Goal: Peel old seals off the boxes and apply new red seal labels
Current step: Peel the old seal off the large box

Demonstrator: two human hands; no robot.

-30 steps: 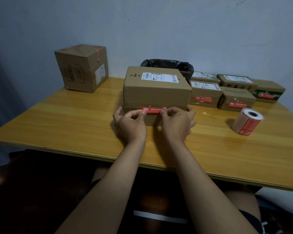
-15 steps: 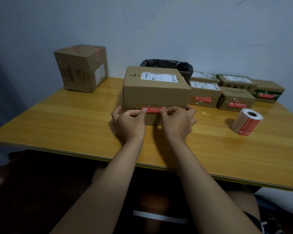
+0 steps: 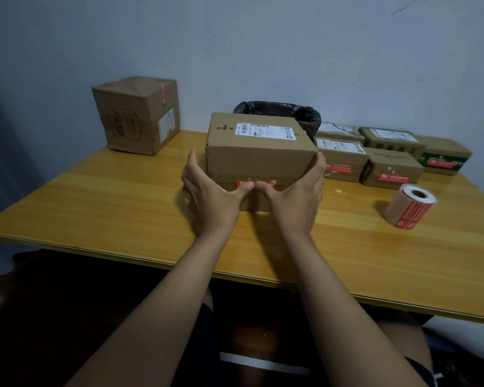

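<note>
A brown cardboard box (image 3: pixel 259 155) with a white shipping label on top stands in the middle of the wooden table (image 3: pixel 101 196). A red seal label (image 3: pixel 256 182) runs across the seam on its near face. My left hand (image 3: pixel 211 195) and my right hand (image 3: pixel 295 196) are spread in front of the box. Both thumbs press on the red label, tips almost meeting. The left fingers reach up beside the box's left side, the right fingers lie along its right edge. A roll of red seal labels (image 3: pixel 410 209) lies on the table to the right.
A tall cardboard box (image 3: pixel 136 115) stands at the back left. Several smaller boxes (image 3: pixel 389 169) with red seals sit at the back right. A bin with a black bag (image 3: pixel 277 110) is behind the middle box. The table's near edge runs below my forearms.
Both hands have opened out: the fingers, curled at the box's near face before, now spread to its left and right sides. The thumbs have moved together along the red label.
</note>
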